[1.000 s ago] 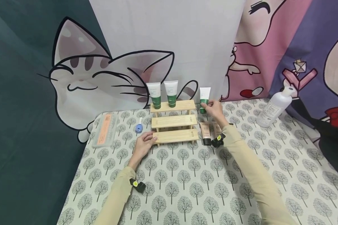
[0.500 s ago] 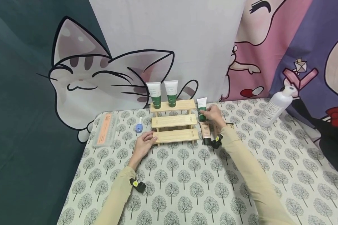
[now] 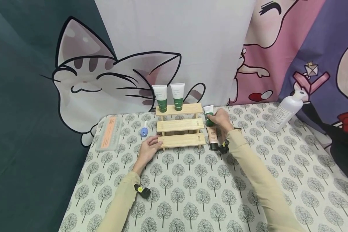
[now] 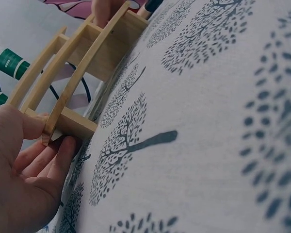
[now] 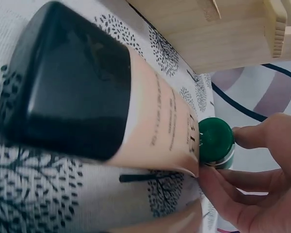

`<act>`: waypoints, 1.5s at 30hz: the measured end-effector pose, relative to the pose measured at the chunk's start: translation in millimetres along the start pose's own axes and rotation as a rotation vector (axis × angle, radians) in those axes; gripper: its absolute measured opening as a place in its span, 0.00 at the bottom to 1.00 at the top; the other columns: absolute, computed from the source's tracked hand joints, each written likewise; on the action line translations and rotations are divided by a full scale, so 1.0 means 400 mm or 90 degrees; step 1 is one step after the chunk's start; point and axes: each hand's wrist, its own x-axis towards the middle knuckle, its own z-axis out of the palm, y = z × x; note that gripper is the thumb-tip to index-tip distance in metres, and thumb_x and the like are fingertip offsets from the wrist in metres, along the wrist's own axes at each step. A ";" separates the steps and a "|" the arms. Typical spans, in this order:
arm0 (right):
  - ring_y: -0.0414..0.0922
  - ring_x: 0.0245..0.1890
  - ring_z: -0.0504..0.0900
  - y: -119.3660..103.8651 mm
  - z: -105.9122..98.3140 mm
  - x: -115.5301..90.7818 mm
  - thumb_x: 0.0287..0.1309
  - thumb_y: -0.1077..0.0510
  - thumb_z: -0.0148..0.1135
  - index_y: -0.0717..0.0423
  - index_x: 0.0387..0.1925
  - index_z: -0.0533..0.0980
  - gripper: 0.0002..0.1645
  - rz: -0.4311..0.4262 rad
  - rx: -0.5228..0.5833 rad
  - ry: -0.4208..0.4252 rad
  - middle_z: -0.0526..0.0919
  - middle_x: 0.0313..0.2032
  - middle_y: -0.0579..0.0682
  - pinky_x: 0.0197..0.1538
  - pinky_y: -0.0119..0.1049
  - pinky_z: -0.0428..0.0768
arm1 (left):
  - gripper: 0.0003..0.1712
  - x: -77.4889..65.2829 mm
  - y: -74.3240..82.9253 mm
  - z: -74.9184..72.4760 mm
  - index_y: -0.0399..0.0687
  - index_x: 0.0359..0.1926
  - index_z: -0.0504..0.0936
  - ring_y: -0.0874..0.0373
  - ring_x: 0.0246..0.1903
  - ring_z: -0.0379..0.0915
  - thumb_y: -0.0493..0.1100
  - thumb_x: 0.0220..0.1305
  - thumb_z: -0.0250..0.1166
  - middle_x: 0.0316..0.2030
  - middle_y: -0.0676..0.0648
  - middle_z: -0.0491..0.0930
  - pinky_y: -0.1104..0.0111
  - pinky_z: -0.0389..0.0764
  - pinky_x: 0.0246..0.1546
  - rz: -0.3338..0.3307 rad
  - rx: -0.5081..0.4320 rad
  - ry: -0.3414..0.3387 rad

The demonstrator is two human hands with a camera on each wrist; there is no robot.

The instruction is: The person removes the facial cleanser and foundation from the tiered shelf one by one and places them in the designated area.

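Observation:
My right hand pinches a white and green squeeze tube to the right of a three-step wooden display rack. In the right wrist view, thumb and fingers lie on either side of the tube's green cap, which faces the camera; whether the tube touches the cloth is unclear. My left hand grips the left end of the rack's lowest step, thumb above and fingers beneath in the left wrist view. Two similar tubes, a left one and a right one, stand caps down on the top step.
A beige BB cream tube with a black cap lies right of the rack; another lies partly hidden under my right wrist. A white bottle stands farther right. Leftward are a blue-and-white item and a clear plastic case with an orange strip.
My right hand has brought the white and green tube down and nearer, from beside the top step to just behind the BB cream tubes. My left hand has stayed on the rack.

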 end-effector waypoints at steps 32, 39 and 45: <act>0.60 0.56 0.83 -0.167 -0.110 -0.114 0.67 0.54 0.61 0.69 0.63 0.71 0.30 -0.159 0.156 0.106 0.82 0.56 0.67 0.65 0.51 0.79 | 0.28 -0.001 -0.002 -0.002 0.46 0.67 0.75 0.43 0.57 0.81 0.44 0.67 0.68 0.58 0.38 0.82 0.54 0.77 0.66 -0.008 -0.001 -0.009; 0.61 0.60 0.79 -0.231 -0.093 -0.141 0.66 0.55 0.64 0.68 0.66 0.67 0.33 -0.187 0.225 0.066 0.78 0.61 0.67 0.66 0.50 0.79 | 0.28 -0.002 -0.002 -0.004 0.46 0.66 0.76 0.43 0.56 0.82 0.44 0.66 0.68 0.57 0.38 0.83 0.54 0.76 0.67 -0.002 0.003 -0.001; 0.60 0.62 0.77 -0.274 -0.068 -0.149 0.64 0.56 0.66 0.68 0.65 0.68 0.33 -0.232 0.264 0.061 0.77 0.61 0.67 0.68 0.49 0.77 | 0.28 -0.003 -0.003 -0.002 0.46 0.65 0.77 0.43 0.56 0.82 0.44 0.66 0.69 0.56 0.38 0.84 0.55 0.78 0.66 -0.007 -0.003 0.002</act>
